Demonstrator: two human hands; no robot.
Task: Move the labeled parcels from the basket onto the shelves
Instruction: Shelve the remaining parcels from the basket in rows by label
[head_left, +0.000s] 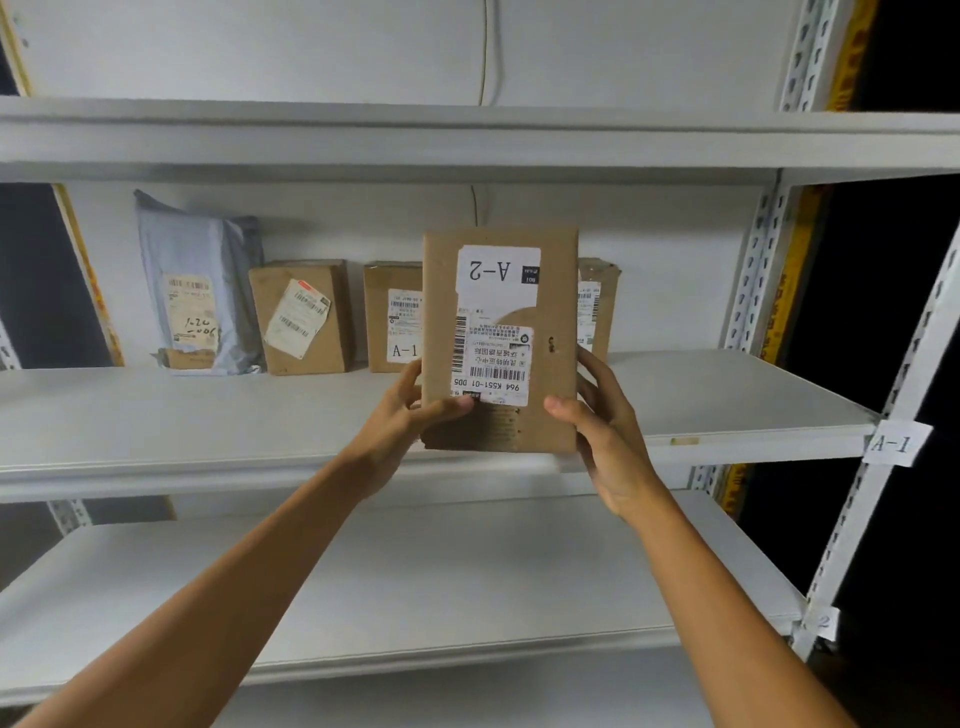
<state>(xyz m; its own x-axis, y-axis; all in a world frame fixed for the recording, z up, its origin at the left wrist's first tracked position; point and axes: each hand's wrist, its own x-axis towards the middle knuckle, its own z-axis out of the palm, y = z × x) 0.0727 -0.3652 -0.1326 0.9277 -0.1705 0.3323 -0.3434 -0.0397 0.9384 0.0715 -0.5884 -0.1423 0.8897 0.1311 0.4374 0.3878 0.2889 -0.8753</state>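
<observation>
While the left hand (396, 422) at seven o'clock and the right hand (609, 439) at five pinch its lower corners, thumbs in front, the A-2 parcel (557, 291) hangs upright before the A-1 shelf (727, 397).

white wall (260, 47), thin cable (486, 52), dim light

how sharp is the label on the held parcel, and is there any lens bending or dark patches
Head view: the held parcel shows its A-2 label clearly, though upside down; boxes behind it look softer; wide-angle distortion bows the edges of the shelf and slants the right post; beyond that post the frame is black; no glare on the parcel.
</observation>
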